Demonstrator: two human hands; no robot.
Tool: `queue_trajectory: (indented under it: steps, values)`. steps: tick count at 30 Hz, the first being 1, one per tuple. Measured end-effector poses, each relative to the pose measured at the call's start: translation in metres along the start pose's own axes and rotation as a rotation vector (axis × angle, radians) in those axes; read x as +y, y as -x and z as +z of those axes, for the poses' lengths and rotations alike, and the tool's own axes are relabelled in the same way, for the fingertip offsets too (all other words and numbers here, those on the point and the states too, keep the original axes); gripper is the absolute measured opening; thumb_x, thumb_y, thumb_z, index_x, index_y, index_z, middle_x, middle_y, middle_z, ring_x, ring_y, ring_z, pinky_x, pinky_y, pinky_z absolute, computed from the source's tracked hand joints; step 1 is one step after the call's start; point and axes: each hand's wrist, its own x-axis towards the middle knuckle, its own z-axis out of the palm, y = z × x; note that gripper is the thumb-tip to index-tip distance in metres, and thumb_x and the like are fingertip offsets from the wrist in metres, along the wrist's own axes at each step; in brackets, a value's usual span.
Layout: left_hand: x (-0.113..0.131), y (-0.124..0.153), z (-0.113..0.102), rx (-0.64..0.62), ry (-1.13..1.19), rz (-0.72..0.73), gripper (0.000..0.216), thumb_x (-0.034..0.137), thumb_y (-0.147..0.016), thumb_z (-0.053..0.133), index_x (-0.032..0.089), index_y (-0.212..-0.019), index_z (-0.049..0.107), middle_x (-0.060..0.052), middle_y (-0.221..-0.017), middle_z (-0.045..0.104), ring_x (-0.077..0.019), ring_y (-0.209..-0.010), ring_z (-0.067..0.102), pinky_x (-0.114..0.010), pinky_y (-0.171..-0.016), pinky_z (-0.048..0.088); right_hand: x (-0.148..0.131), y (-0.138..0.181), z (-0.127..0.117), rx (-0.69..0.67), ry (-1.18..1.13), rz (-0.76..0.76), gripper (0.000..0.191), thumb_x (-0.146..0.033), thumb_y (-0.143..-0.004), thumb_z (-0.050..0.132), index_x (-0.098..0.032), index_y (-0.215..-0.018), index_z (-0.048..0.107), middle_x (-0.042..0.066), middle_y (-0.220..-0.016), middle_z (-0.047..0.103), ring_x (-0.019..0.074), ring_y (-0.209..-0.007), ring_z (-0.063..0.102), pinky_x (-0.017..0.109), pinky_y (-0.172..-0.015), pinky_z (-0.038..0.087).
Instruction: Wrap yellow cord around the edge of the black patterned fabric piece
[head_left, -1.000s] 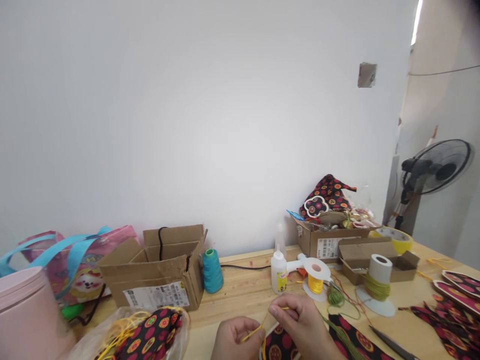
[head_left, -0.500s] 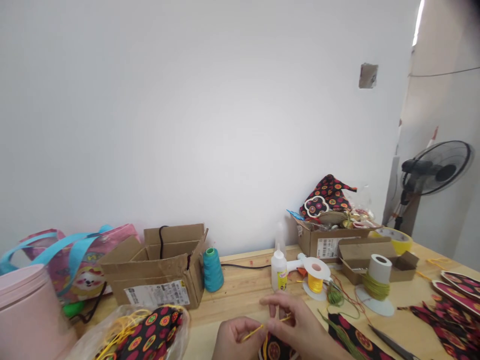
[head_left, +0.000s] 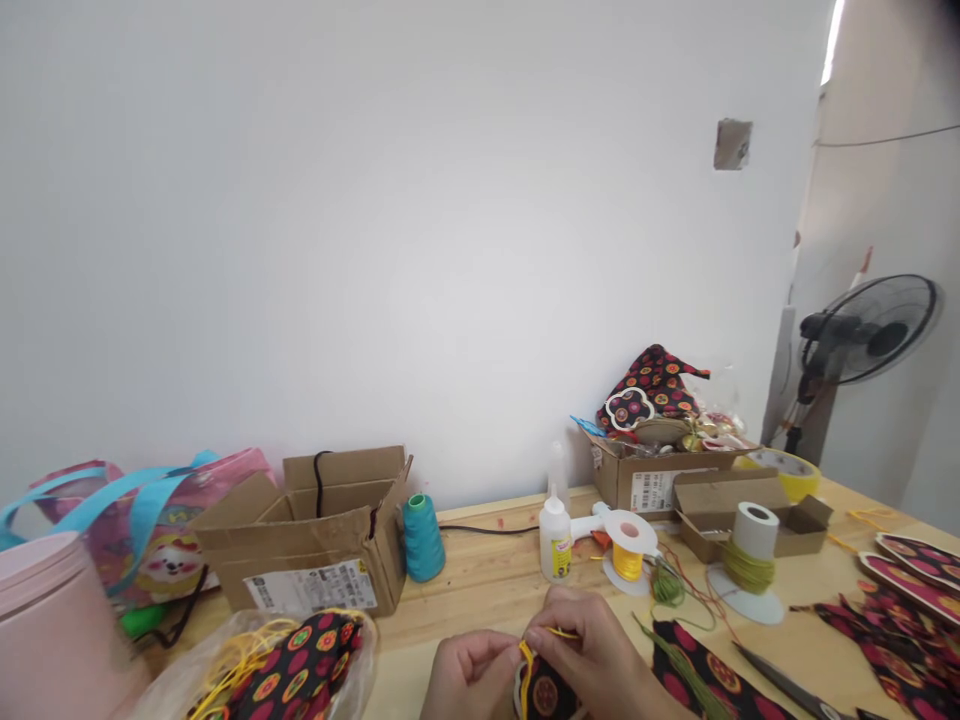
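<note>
Both my hands are close together at the bottom centre of the view. My left hand (head_left: 472, 675) pinches a yellow cord (head_left: 526, 660) between thumb and fingertips. My right hand (head_left: 589, 645) has its fingers closed on the same cord, and a stretch of it shows above the thumb. Just below the fingertips is a dark patterned fabric piece (head_left: 546, 692) with a pale rim, partly hidden by both hands. The yellow cord runs down along its left side.
A glue bottle (head_left: 555, 540) and a yellow cord spool (head_left: 628, 560) stand behind my hands. To the right lie scissors (head_left: 784, 680), a green cord spool (head_left: 750, 570) and patterned fabric strips (head_left: 686, 660). Leftward are a teal thread cone (head_left: 424, 540), a cardboard box (head_left: 300, 550) and a plastic bag (head_left: 360, 670).
My right hand's raised fingers have curled down, and both hands have drawn in around the cord. More of the patterned piece shows below them. The camera has shifted slightly.
</note>
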Motion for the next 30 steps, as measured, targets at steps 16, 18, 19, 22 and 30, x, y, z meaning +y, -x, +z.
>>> queue_trajectory:
  steps: [16, 18, 19, 22, 30]
  values:
    - [0.009, 0.003, 0.004, -0.024, 0.072, -0.028, 0.024, 0.034, -0.056, 0.065, 0.011, -0.055, 0.071, -0.004, -0.043, 0.062, -0.0164, -0.048, 0.054, -0.026, -0.052, 0.043, -0.003, 0.006, 0.001, 0.084, 0.142, -0.217, 0.03, -0.025, -0.08, 0.041, -0.014, -0.06, 0.061, 0.002, -0.055, 0.049, 0.011, -0.054, 0.048, 0.02, -0.049, 0.032]
    - [0.006, 0.002, 0.002, -0.019, 0.064, -0.004, 0.026, 0.036, -0.057, 0.064, 0.011, -0.056, 0.071, -0.004, -0.045, 0.063, -0.0171, -0.049, 0.054, -0.026, -0.052, 0.043, -0.002, 0.004, 0.003, 0.106, 0.105, -0.161, 0.029, -0.025, -0.079, 0.043, -0.014, -0.058, 0.06, 0.002, -0.056, 0.049, 0.0109, -0.054, 0.048, 0.02, -0.05, 0.032]
    - [0.005, 0.001, 0.001, -0.015, 0.05, 0.011, 0.026, 0.036, -0.057, 0.064, 0.011, -0.058, 0.071, -0.004, -0.046, 0.063, -0.0178, -0.05, 0.055, -0.026, -0.052, 0.044, -0.001, 0.003, 0.004, 0.113, 0.081, -0.123, 0.028, -0.025, -0.078, 0.044, -0.014, -0.058, 0.06, 0.002, -0.056, 0.049, 0.0109, -0.054, 0.048, 0.02, -0.051, 0.033]
    - [0.001, 0.0, -0.004, 0.003, 0.017, 0.063, 0.025, 0.035, -0.058, 0.064, 0.011, -0.062, 0.071, -0.005, -0.053, 0.066, -0.02, -0.058, 0.057, -0.026, -0.056, 0.045, 0.003, 0.0, 0.006, 0.099, 0.016, -0.036, 0.025, -0.025, -0.076, 0.048, -0.014, -0.059, 0.061, 0.001, -0.056, 0.049, 0.0115, -0.056, 0.049, 0.02, -0.052, 0.034]
    - [-0.001, 0.0, -0.008, 0.02, 0.049, 0.001, 0.027, 0.032, -0.054, 0.068, 0.011, -0.071, 0.069, -0.01, -0.071, 0.071, -0.0245, -0.072, 0.061, -0.034, -0.068, 0.046, 0.006, 0.0, 0.004, 0.096, -0.028, 0.024, 0.022, -0.025, -0.074, 0.05, -0.014, -0.06, 0.062, 0.001, -0.057, 0.051, 0.0129, -0.056, 0.049, 0.022, -0.052, 0.035]
